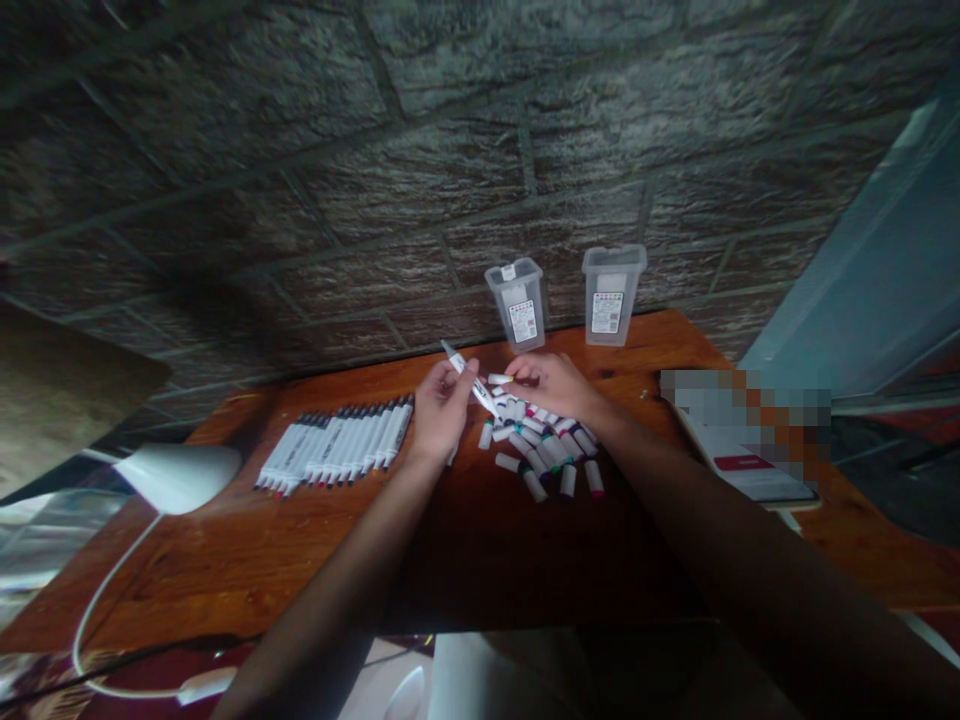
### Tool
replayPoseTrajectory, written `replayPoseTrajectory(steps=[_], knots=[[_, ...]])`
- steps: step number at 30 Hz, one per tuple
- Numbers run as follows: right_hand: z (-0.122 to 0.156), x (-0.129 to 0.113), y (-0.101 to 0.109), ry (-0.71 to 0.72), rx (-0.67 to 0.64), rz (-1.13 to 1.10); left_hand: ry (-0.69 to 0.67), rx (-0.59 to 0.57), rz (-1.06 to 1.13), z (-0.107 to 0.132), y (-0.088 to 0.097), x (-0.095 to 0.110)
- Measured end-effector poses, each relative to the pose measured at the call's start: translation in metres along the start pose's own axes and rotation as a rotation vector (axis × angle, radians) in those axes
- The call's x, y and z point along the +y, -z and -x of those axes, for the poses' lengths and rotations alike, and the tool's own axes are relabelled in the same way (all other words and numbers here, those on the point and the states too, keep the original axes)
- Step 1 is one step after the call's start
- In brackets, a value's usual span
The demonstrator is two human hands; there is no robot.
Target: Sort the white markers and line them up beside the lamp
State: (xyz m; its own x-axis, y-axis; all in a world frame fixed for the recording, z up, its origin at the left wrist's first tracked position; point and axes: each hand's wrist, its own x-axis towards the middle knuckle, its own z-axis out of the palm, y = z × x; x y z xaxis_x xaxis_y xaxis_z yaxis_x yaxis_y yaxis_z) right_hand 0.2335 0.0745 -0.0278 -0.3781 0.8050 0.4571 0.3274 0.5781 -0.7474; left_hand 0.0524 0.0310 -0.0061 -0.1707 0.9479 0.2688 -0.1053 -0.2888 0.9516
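Observation:
My left hand [444, 402] is closed around a white marker [471, 380], which slants with one grey end up toward the wall and the other down over the caps. Between the fingers of my right hand [553, 384] is a small white marker cap [499, 379] with a yellowish end, close to the marker. Below both hands lies a loose heap of white caps [534, 432] with coloured ends. A row of white markers [334, 443] lies side by side on the table to the left of my left hand.
Two clear plastic boxes with labels, the left box [517, 305] and the right box [613, 297], stand at the table's back against the stone wall [450, 180]. A tablet-like device [739, 450] lies at right. A white lamp [180, 478] with a cable is at left on the wooden table [315, 560].

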Motion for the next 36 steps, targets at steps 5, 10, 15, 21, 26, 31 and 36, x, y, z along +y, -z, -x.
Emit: replayPoseTrajectory(steps=[5,10,15,21,26,31,36], knots=[[0.0000,-0.0002,0.0008,0.022,-0.003,0.029,-0.009,-0.010,-0.001,-0.0001,0.0006,0.0004],[0.0003,0.0005,0.0001,0.007,0.006,0.054,-0.020,-0.006,-0.002,0.0000,0.0004,0.0000],[0.0004,0.0017,-0.0004,0.013,0.008,0.075,-0.017,-0.004,-0.001,0.0009,-0.0005,0.0013],[0.0000,0.0017,-0.0012,0.013,0.013,0.097,-0.017,-0.014,-0.007,0.0031,-0.0029,0.0047],[0.0000,0.0025,-0.0020,0.009,0.024,0.103,0.007,0.011,0.015,0.0033,-0.0038,0.0051],[-0.0001,0.0021,-0.0015,0.005,0.018,0.120,-0.031,-0.017,-0.020,0.0031,-0.0027,0.0037],[0.0004,-0.0035,0.0009,0.003,0.008,0.126,-0.054,-0.033,-0.051,0.0027,-0.0012,0.0020]])
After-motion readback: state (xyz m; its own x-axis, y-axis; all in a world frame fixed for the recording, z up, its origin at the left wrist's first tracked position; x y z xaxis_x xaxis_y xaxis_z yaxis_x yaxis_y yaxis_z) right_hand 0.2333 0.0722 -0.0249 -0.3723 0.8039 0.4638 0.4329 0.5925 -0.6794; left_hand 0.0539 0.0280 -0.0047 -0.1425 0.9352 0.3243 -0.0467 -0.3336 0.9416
